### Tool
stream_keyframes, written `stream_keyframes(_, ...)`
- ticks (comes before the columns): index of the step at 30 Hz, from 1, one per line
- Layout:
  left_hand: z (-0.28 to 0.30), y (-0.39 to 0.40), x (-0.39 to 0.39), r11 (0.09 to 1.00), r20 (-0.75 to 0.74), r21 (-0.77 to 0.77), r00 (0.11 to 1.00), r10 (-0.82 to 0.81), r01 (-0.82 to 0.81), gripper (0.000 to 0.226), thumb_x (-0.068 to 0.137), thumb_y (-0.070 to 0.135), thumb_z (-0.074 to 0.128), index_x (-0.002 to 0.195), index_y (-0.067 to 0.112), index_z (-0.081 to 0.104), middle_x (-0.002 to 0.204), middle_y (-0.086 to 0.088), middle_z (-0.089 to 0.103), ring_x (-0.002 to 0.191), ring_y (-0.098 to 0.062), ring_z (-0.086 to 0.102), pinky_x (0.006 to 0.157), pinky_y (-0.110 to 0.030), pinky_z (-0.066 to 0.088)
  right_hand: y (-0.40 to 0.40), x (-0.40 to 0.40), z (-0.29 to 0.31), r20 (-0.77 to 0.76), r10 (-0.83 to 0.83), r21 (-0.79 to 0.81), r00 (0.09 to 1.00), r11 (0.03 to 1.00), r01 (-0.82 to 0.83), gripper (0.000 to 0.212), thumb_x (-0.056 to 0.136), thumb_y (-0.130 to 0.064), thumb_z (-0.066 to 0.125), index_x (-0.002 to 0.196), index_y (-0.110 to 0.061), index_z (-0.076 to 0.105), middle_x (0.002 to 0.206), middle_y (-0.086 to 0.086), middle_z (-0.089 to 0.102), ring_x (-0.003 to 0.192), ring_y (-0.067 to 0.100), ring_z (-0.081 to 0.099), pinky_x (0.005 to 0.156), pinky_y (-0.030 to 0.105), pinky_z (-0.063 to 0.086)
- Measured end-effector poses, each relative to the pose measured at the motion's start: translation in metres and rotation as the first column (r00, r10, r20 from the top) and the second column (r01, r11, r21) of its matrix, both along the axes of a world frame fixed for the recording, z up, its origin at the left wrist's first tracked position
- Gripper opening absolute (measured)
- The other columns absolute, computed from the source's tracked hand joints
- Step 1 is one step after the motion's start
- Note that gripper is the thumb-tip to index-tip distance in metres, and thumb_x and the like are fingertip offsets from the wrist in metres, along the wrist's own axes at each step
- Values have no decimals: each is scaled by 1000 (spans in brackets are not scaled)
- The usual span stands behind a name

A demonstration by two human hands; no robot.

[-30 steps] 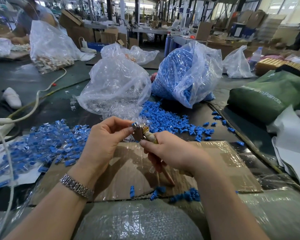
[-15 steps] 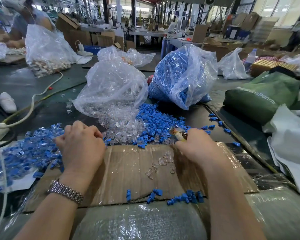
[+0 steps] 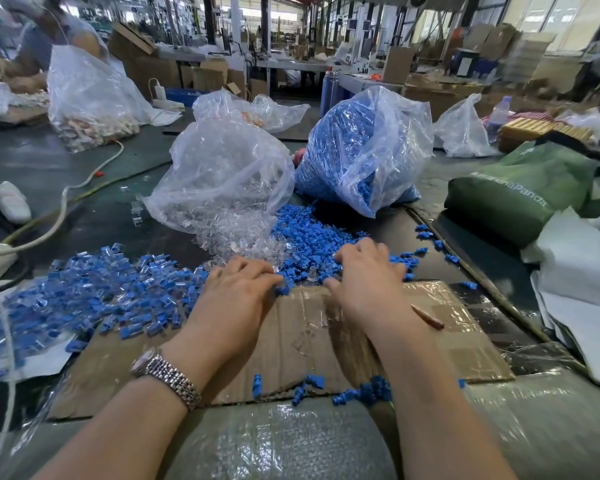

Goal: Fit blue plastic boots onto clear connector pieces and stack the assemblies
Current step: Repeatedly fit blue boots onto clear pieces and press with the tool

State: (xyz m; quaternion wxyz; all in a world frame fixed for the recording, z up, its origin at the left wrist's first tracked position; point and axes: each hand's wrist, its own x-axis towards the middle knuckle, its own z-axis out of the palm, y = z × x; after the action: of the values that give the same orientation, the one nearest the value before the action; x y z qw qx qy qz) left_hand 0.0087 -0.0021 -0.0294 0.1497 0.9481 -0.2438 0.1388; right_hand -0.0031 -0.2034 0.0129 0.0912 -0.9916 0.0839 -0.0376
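Both your hands are down at the centre of the frame, at the far edge of the cardboard sheet [image 3: 326, 341]: your left hand [image 3: 238, 289] rests palm down with its fingers loosely bent over the edge of the loose clear connector pieces [image 3: 236, 242], your right hand [image 3: 364, 271] lies spread on the loose blue boots [image 3: 312, 233], and neither visibly holds anything; whether a piece sits under the fingertips cannot be told. For this pick, I would take one clear piece with the left and one boot with the right rather than raking a handful, and turn the boot's open end toward the connector before pressing. The clear bag [image 3: 222, 174] at upper centre spills connectors; the bag of blue boots [image 3: 364, 150] to its right is well filled. Finished assemblies [image 3: 94, 289] lie heaped at centre left on the tabletop [image 3: 49, 168]
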Motion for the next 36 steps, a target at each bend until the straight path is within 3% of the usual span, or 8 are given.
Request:
stream_keyframes(4,6,-4,-3,996,-41,-64,997,-65,63,29,98,26,50,116,25,73,115,9,63,109,-12,52,102,-34,41,19,6,-5,-4,222,133,975,966,-220,27,94,-49,67,116,-35,66,120,-8,63,122,19,48,95,46,29)
stream_keyframes(10,12,0,-7,984,-81,-175,995,-51,36,14,95,22,67,107,20,74,99,9,61,93,-8,57,91,-29,51,25,5,-8,39,279,201,960,939,-281,7,99,-38,61,100,-33,65,106,-9,67,107,20,58,84,40,24)
stream_keyframes(15,20,7,-7,928,-166,-359,985,40,-98,11,91,17,73,99,25,73,91,15,67,82,5,61,72,-3,45,20,-3,-3,1,315,346,949,890,-296,8,96,-35,69,97,-28,69,96,-9,73,94,15,67,94,42,51)
stream_keyframes(19,25,12,-7,764,-391,-589,920,19,-265,12,86,6,77,89,17,73,78,0,74,67,-6,71,60,-13,53,21,-9,2,-91,438,336,895,859,-386,12,87,-42,78,92,-32,74,83,-16,60,81,5,60,83,32,50)
stream_keyframes(23,30,14,-10,572,-547,-725,825,-139,-385,12,85,-1,75,94,5,71,83,-10,77,75,-21,76,61,-22,59,20,-13,3,-82,485,368,870,826,-426,15,84,-40,81,93,-28,78,84,-11,61,79,4,58,71,23,47)
stream_keyframes(29,33,16,-10,363,-597,-794,740,-310,-488,25,77,-1,76,101,0,68,88,-18,76,79,-27,74,68,-34,64,13,-17,9,-53,503,409,863,799,-441,16,80,-38,84,91,-29,78,101,-7,58,93,11,58,88,37,52)
stream_keyframes(32,34,17,-7,209,-567,-819,699,-436,-534,42,66,0,75,108,-3,68,91,-18,76,84,-27,75,75,-35,65,14,-17,8,-119,517,300,848,832,-466,15,82,-34,84,95,-29,78,102,-6,58,95,14,57,85,32,50)
stream_keyframes(36,32,18,-7,147,-532,-819,638,-557,-555,43,67,-8,73,110,-6,69,96,-20,75,90,-30,76,71,-26,62,14,-16,5,-4,484,330,875,826,-456,9,90,-31,76,96,-25,73,96,-9,61,90,10,60,78,29,47)
